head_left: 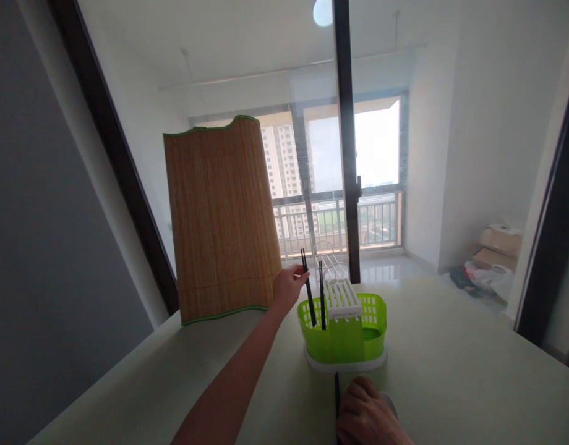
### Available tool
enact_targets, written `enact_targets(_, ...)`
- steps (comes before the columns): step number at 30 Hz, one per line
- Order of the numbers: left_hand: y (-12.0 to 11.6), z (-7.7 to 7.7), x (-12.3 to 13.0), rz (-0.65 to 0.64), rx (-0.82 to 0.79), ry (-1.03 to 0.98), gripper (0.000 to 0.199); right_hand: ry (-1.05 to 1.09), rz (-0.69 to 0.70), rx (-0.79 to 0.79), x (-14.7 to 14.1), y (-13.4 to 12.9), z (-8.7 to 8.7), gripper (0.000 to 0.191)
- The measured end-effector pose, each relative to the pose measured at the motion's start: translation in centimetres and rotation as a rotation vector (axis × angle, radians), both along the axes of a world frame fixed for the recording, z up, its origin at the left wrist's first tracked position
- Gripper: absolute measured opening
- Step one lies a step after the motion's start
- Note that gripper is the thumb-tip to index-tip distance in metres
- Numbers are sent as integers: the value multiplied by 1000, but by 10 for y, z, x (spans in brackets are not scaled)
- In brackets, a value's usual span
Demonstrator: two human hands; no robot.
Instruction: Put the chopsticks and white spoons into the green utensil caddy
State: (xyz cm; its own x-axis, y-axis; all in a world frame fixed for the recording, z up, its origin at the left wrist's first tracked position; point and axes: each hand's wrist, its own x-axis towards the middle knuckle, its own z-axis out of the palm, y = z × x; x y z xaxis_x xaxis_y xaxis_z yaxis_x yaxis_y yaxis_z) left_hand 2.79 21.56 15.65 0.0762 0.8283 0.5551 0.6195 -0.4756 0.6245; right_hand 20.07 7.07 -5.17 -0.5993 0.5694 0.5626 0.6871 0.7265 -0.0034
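Pinched in my left hand (290,288) is a pair of black chopsticks (311,306), tilted, with the lower ends inside a green basket (315,347). Another black pair (322,303) stands nearly upright in the same left compartment, apart from my fingers. In front of the basket, my right hand (365,415) is low over the table with curled fingers, closed on more black chopsticks (337,389) that are mostly hidden by it. A greyish rounded thing (389,403) shows partly behind this hand. The basket has a white slotted rack (342,296) and a white base.
A rolled bamboo mat (224,222) with green edging stands upright on the pale table (451,371), left of the basket. Behind the table is a glass door with a dark frame (347,142). Boxes (498,244) and plastic bags lie on the floor beyond, at the right.
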Motion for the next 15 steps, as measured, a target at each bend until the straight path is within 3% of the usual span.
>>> enact_targets(6,20,-33,17,-28,-115,84,20,7,18,97,0,7,-6,17)
enact_targets(15,20,-37,22,-29,-149,256,27,14,9,137,-3,5,-5,20)
